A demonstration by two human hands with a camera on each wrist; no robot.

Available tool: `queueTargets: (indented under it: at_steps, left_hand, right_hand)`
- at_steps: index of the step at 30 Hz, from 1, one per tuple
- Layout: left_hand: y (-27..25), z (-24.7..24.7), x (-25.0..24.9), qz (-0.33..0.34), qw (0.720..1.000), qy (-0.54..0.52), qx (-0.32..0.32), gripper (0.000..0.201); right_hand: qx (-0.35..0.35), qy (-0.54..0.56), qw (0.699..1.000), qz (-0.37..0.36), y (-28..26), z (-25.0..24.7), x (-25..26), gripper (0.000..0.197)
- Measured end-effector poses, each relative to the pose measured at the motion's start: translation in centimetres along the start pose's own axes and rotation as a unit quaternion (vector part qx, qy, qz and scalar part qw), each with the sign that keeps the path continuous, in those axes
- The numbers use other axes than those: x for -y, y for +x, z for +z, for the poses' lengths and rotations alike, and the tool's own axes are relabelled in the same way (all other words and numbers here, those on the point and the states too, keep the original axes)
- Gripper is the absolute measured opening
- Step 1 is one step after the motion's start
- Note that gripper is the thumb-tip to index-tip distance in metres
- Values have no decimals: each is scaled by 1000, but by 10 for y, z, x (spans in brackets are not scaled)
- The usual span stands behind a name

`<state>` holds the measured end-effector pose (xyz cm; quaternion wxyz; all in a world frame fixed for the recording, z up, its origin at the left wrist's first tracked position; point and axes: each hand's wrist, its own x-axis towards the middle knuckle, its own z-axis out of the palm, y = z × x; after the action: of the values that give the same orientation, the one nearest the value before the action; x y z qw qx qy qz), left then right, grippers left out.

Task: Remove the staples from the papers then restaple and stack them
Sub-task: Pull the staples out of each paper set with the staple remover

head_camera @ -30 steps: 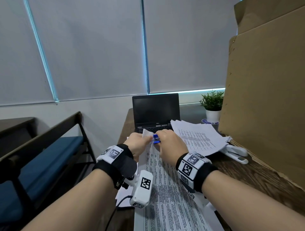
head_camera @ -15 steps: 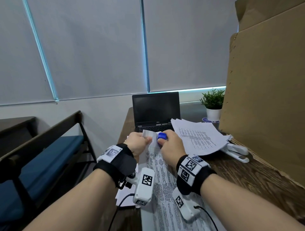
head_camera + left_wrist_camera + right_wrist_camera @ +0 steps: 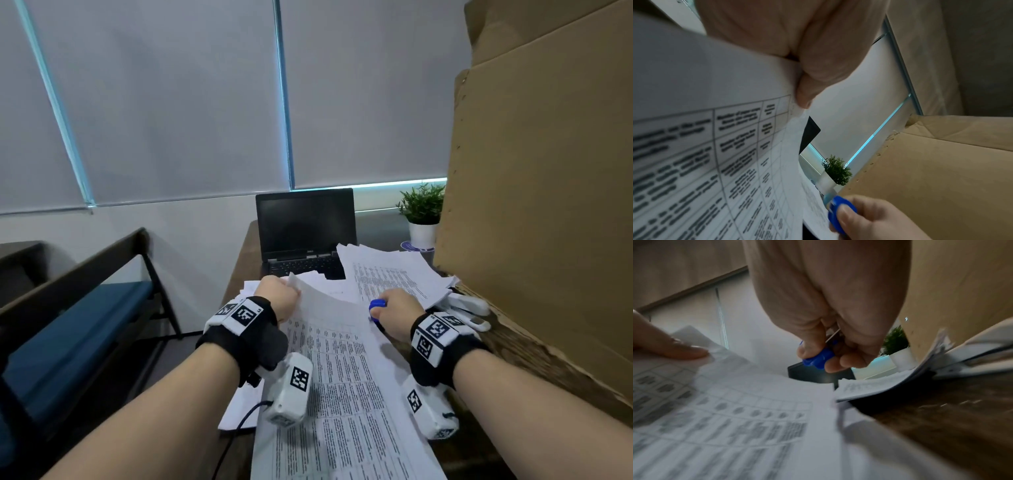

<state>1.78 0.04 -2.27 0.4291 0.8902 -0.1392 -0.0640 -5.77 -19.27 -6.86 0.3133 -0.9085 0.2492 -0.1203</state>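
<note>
A set of printed papers point(image 3: 342, 370) with tables lies lengthwise on the wooden desk point(image 3: 513, 346) in front of me. My left hand point(image 3: 279, 301) pinches its far left corner and lifts it a little, and the thumb and finger show on that corner point(image 3: 797, 97) in the left wrist view. My right hand point(image 3: 394, 313) grips a blue staple remover point(image 3: 376, 305) between thumb and fingers, off to the right of the corner, seen again as the blue remover point(image 3: 818, 360). A second pile of papers point(image 3: 390, 277) lies at the back right, partly over a white stapler point(image 3: 469, 308).
A dark laptop point(image 3: 305, 229) stands open at the back of the desk. A small potted plant point(image 3: 423, 212) sits to its right. A tall cardboard box point(image 3: 541, 205) walls off the right side. A bench with a blue seat point(image 3: 75, 329) stands left of the desk.
My right hand has pulled the blue staple remover away from the paper corner to the right. The left hand keeps hold of the corner.
</note>
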Motion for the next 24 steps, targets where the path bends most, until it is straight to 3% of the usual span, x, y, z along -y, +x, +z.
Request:
queueTargets:
  at_steps: [4, 10, 15, 19, 24]
  left_hand:
    - [10, 9, 1, -4, 999, 32, -5, 41]
    - [20, 16, 1, -24, 998, -5, -51, 33]
    - [23, 16, -1, -21, 998, -7, -62, 23]
    - [23, 16, 1, -17, 997, -38, -65, 18]
    - [21, 11, 2, -14, 996, -44, -71, 24]
  right_hand:
    - [25, -136, 990, 34, 2, -28, -37, 26]
    - [147, -256, 954, 57, 1, -33, -77, 40]
    - [144, -266, 952, 42, 5, -35, -77, 39]
    - [111, -250, 961, 43, 5, -36, -77, 23]
    - [76, -139, 985, 68, 4, -38, -70, 34]
